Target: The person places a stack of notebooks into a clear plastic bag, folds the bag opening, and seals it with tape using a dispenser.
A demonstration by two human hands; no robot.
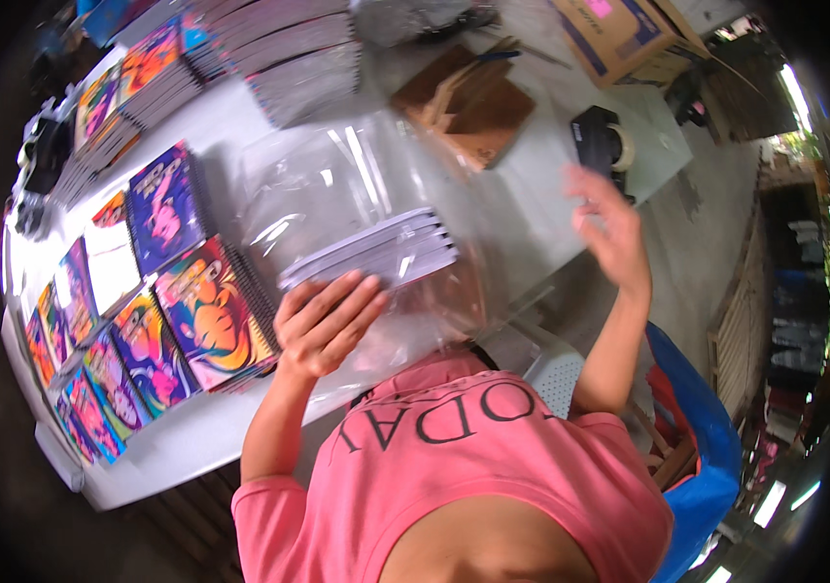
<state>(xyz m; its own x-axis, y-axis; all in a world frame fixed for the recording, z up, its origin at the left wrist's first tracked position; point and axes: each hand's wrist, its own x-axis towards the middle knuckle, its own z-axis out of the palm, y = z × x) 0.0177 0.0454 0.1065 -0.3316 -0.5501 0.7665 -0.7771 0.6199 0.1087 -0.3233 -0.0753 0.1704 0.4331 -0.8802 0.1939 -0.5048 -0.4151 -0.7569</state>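
Your left hand [323, 325] is flat on a stack of grey notebooks [371, 251] inside a clear plastic bag [337, 194], fingers spread and pressing down on the near end of the stack — not curled around it. The bag and stack sit near the middle of the white table [522, 209], close to its near edge, right in front of your pink shirt [454, 466].

Your right hand [609, 228] is up in the air over the table's right side, fingers loose and apart, holding nothing; it's blurred.

Along the left edge you've got rows of colourful notebooks [206, 316] laid out, overlapping, just beside the bag. At the far edge, more stacks of notebooks [289, 49]. Beyond the bag lies a brown cardboard piece [468, 102], and near the right corner a black tape dispenser [605, 141] — a cardboard box [619, 34] stands behind it.
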